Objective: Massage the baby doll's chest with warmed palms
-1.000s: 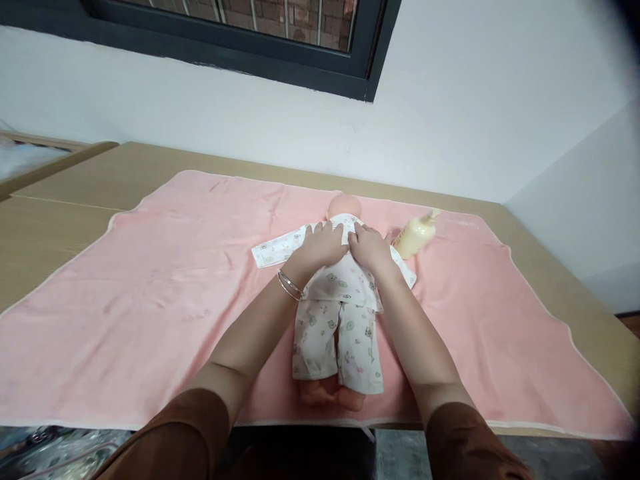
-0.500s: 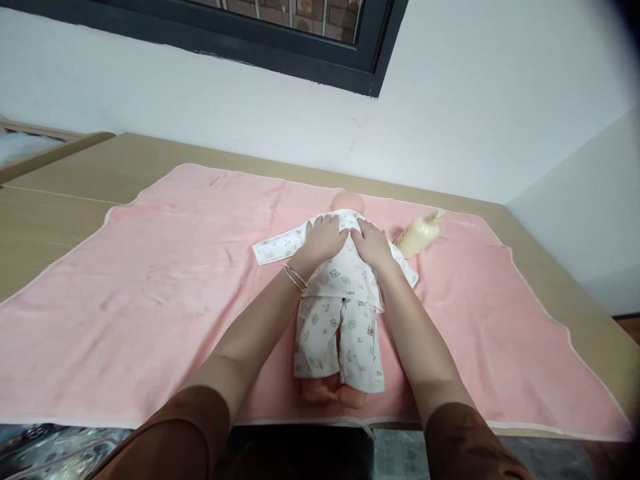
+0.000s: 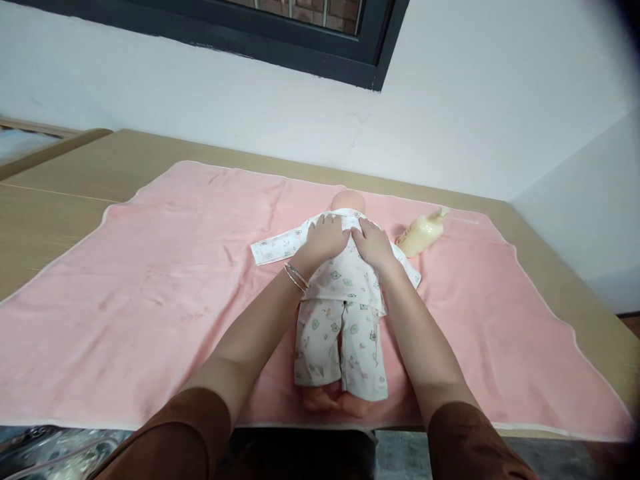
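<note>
A baby doll (image 3: 345,283) in a white printed top and trousers lies on a pink blanket (image 3: 165,300), its bald head (image 3: 349,200) toward the wall and its feet toward me. No face shows, only the back or top of the head. My left hand (image 3: 327,238) rests flat on the doll's upper left side, fingers spread. Beside it, my right hand (image 3: 373,243) lies flat on the upper right side, the thumbs nearly meeting. The left sleeve stretches out sideways. A pale yellow lotion bottle (image 3: 423,233) lies tilted just right of the doll's right sleeve.
The blanket covers most of a wooden table (image 3: 590,293). A white wall (image 3: 280,127) with a dark window frame (image 3: 300,50) rises behind it. Clear plastic-wrapped items (image 3: 65,453) sit below the table's front left edge.
Both hands stay in the same place on the doll. The view has shifted very slightly; nothing was taken hold of or let go.
</note>
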`<state>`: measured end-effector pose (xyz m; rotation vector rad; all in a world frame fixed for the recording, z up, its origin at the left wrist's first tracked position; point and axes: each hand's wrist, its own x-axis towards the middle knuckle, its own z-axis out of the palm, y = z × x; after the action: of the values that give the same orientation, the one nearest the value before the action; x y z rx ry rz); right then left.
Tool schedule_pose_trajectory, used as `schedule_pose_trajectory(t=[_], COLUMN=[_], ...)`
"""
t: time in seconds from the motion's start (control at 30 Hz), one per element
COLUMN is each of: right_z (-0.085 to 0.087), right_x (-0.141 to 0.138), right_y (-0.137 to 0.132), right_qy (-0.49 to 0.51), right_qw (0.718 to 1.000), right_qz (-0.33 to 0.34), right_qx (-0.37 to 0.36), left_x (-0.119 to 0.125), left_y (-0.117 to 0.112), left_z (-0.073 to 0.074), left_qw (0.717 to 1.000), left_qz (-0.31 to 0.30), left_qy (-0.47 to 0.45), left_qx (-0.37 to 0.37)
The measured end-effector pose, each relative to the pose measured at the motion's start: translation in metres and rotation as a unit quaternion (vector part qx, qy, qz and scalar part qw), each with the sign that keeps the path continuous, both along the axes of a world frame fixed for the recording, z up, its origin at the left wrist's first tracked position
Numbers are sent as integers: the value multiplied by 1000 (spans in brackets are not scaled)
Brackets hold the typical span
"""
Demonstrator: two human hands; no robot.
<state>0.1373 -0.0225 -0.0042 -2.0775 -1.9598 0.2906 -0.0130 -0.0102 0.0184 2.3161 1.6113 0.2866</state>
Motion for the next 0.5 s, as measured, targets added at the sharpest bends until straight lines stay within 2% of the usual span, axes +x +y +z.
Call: schedule_pose_trajectory(t=[0.1,0.2,0.33,0.4,0.5], right_z=[1,13,30,32,26], right_x=[-1,-11,-24,-25,-19], right_y=[-1,-14,-31,-32,-24], right_qy=[0,-29,-76,-88,-77], right_qw=[1000,999,996,995,997], right_qz=[-14,-8,12,14,16], right_qx=[-3,-16,-34,-38,-28], left_x=[2,3,3,2,3], left_y=[0,-13,-27,-28,-25], left_z=[0,14,32,35,32], left_qw=[1000,999,996,996,997], left_qz=[2,16,-13,-18,-4], left_qy=[-1,48,91,87,69], left_qx=[4,0,-18,-21,-20])
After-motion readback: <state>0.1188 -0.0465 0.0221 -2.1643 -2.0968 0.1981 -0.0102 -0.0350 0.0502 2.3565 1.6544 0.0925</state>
